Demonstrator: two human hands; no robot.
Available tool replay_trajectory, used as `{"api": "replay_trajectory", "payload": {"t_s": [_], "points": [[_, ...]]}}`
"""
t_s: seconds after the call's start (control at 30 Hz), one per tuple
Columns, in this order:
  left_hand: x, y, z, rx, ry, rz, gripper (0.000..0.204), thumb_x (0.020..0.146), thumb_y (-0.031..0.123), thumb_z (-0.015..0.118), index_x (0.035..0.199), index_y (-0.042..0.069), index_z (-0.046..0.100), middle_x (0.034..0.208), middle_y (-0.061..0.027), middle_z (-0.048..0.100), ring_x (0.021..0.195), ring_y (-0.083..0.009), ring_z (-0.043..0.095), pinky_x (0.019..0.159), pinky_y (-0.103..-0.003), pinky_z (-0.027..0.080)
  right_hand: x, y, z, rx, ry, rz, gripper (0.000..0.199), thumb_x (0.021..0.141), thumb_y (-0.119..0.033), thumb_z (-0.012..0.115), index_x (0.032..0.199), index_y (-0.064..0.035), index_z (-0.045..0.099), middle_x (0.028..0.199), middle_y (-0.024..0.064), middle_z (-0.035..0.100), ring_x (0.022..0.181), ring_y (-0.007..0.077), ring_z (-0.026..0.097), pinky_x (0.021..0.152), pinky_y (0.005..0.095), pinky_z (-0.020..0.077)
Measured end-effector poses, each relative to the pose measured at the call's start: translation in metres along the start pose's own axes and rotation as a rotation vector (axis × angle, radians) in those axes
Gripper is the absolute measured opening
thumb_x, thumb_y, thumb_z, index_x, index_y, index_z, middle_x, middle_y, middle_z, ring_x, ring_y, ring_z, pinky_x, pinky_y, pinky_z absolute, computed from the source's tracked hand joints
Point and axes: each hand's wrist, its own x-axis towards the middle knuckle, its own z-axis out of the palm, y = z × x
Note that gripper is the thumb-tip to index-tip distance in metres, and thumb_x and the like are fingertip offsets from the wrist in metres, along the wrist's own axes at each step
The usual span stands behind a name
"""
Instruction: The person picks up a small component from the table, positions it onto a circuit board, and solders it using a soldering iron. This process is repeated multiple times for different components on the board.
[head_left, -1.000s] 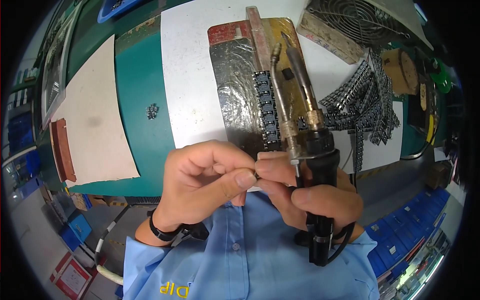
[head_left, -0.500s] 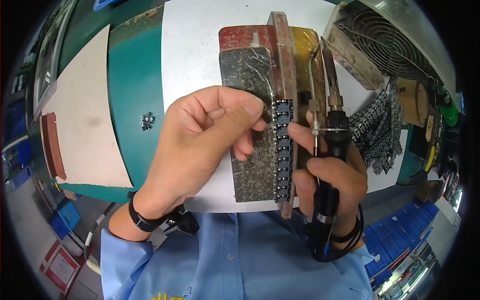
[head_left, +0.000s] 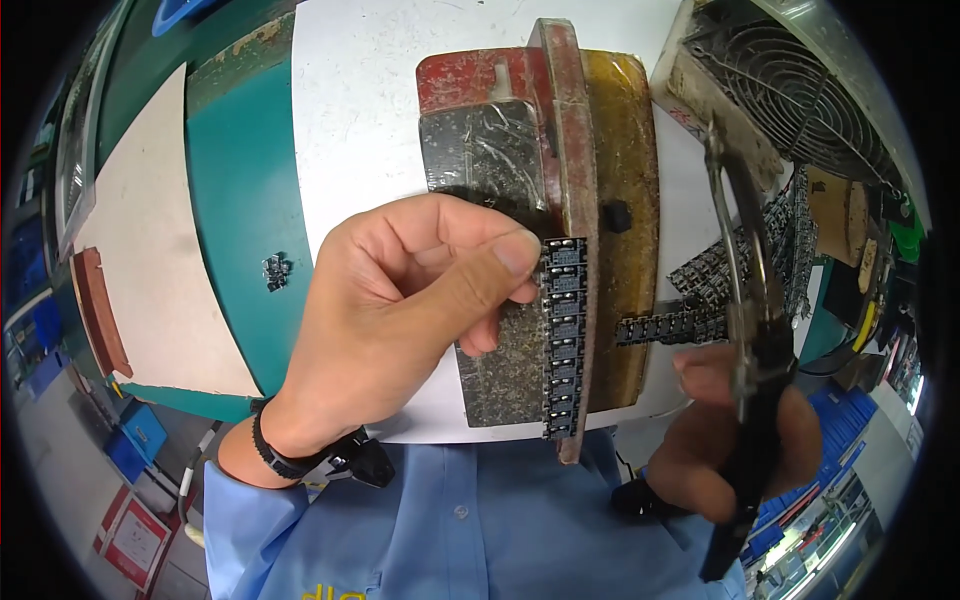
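Note:
My left hand (head_left: 400, 300) is closed in a pinch, thumb against index finger, beside the upper end of a strip of small black circuit boards (head_left: 566, 335). What lies between those fingertips is hidden. The strip stands along a worn, upright reddish bar (head_left: 575, 150) on a block covered in black, red and yellow (head_left: 480, 140). In my right hand (head_left: 700, 470) is a soldering iron (head_left: 765, 320) with a thin metal feed tube alongside, somewhat blurred. Its tip points away from me, right of the block and apart from the strip.
More board strips (head_left: 760, 260) lie heaped on the right, one reaching to the block's edge. Behind them stands a fan with a wire guard (head_left: 805, 85). Several tiny metallic parts (head_left: 277, 271) lie on the green mat (head_left: 240, 200), next to a beige board (head_left: 160, 240).
My right hand has swung the soldering iron away to the right, uncovering the yellow side and a board strip. My left pinch and the strip on the block sit lower in the picture.

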Motion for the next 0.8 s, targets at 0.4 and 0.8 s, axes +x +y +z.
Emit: {"api": "replay_trajectory", "payload": {"t_s": [0.4,0.8], "points": [[0.006,-0.002,0.000,0.023,0.007,0.002,0.015,0.083,0.014,0.061,0.082,0.000,0.058,0.067,-0.0059,0.060,0.044,-0.0059,0.047,0.041,-0.017,0.036,-0.003,-0.001,-0.021,0.062,-0.014,0.045,0.046,0.085,-0.023,0.050,0.120,0.0009,0.033,0.085,0.0267,0.055,0.070,0.0278,0.057,0.060,0.0345,0.0460],[0.005,-0.002,-0.004,0.030,0.010,0.017,0.015,0.083,0.014,0.060,0.081,0.000,0.058,0.067,-0.0050,0.059,0.044,-0.0053,0.046,0.041,-0.017,0.035,-0.025,-0.003,-0.036,0.137,-0.033,0.068,0.045,0.083,-0.021,0.050,0.118,0.0036,0.036,0.077,0.0243,0.055,0.062,0.0248,0.056,0.052,0.0302,0.0429]]}}
